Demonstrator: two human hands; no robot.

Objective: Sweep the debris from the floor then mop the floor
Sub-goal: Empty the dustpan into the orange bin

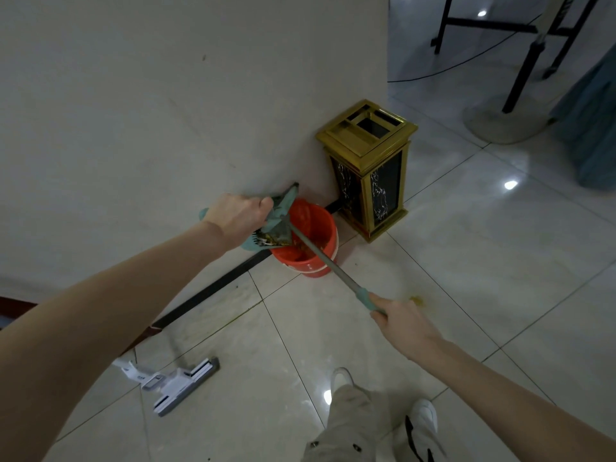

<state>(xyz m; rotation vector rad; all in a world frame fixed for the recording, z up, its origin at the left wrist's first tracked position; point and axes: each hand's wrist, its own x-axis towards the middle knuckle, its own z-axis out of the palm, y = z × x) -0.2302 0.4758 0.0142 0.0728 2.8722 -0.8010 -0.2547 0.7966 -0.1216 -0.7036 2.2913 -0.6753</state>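
Observation:
My left hand (237, 217) grips the back of a teal dustpan (280, 217), tilted over the orange bucket (316, 240) by the wall. Dark and yellowish debris lies in the pan's mouth above the bucket. My right hand (401, 316) holds the teal grip at the end of the dustpan's long grey handle (325, 258), which runs diagonally across the bucket. A white sponge mop (181, 383) lies flat on the tiled floor at the lower left. A small yellow stain (417, 300) marks the tile just beyond my right hand.
A gold and black bin (370, 168) stands right of the bucket against the wall. Black stand legs (520, 75), a round base and a cable lie at the far right. My shoes (340, 378) are at the bottom.

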